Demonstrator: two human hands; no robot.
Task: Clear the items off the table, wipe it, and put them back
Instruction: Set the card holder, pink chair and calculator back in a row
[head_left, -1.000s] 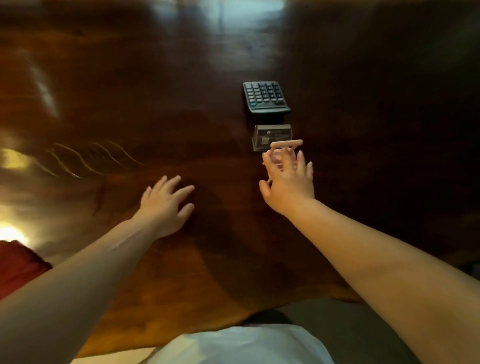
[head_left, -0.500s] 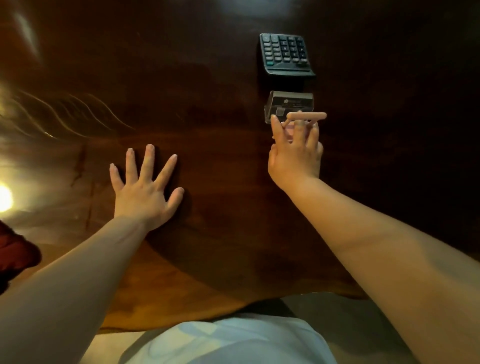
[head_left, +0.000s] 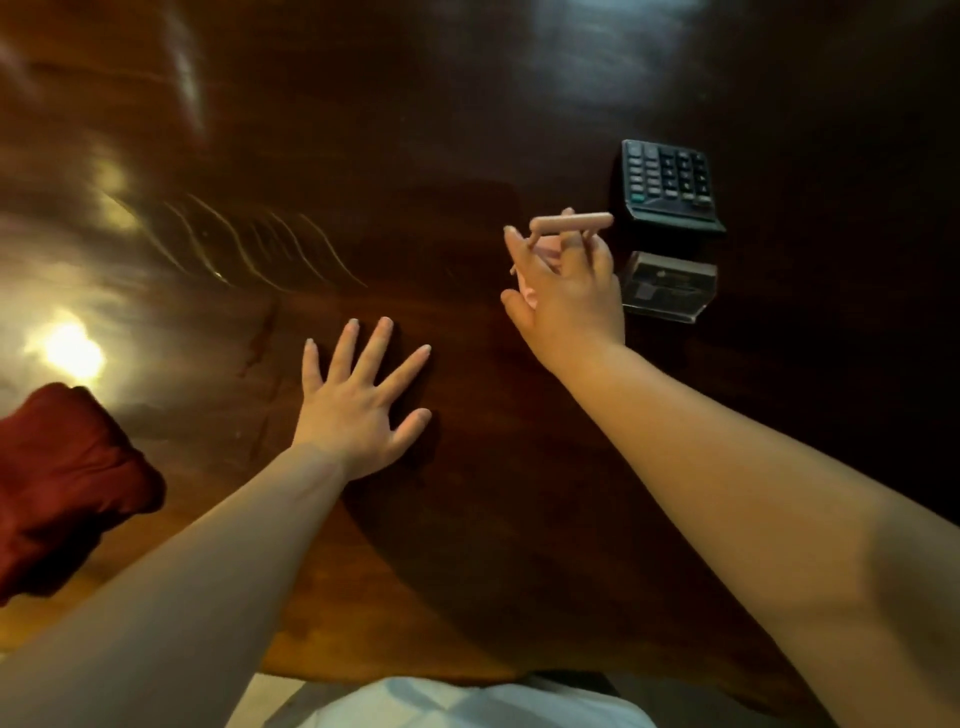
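My right hand (head_left: 569, 299) holds a small pink object (head_left: 570, 223) with a rod-like top bar, raised a little above the dark wooden table (head_left: 415, 130). Most of the pink object is hidden behind my fingers. Just right of that hand stands a clear plastic card holder (head_left: 672, 286), and behind it a black calculator (head_left: 667, 182) sits tilted up on the table. My left hand (head_left: 358, 405) lies flat on the table with its fingers spread, holding nothing.
A dark red cloth (head_left: 62, 488) lies at the table's left edge near me. Bright lamp glare (head_left: 72, 353) reflects off the polished wood on the left. The table's near edge runs along the bottom, above my white shirt (head_left: 441, 706).
My right hand has lifted the pink object and carried it left, away from the card holder. My left hand has flattened on the table. The camera view has shifted left.
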